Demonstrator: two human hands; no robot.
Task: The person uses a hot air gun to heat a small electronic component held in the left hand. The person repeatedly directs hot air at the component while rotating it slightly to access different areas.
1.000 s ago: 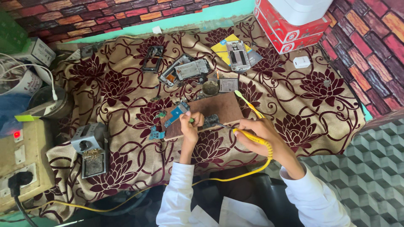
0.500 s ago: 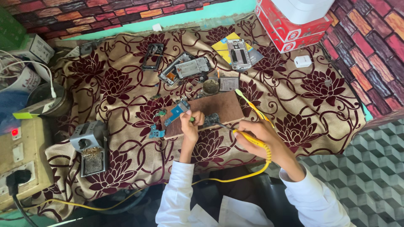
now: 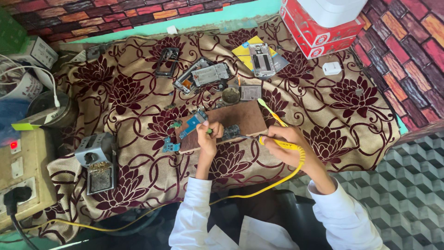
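Note:
My right hand (image 3: 284, 143) grips a yellow-handled soldering iron (image 3: 273, 142) whose tip points left at a small dark circuit board (image 3: 230, 132) on a brown wooden board (image 3: 245, 116). My left hand (image 3: 206, 136) rests on the wooden board's front edge, pinching a thin green-tipped tool against that circuit board. A blue circuit board (image 3: 193, 122) lies just left of my left hand. The iron's yellow cord (image 3: 259, 187) curls down past my right wrist.
A floral cloth (image 3: 120, 97) covers the work surface. On it lie opened phone frames (image 3: 203, 75), a yellow toothbrush (image 3: 272, 112), a round tin (image 3: 230, 96), a soldering-iron stand (image 3: 95, 162) and a white charger (image 3: 331, 68). A red box (image 3: 314, 32) stands at the back right, a power strip (image 3: 16, 171) at left.
Both hands stay at the wooden board; the view has shifted slightly, and the iron tip remains at the small circuit board.

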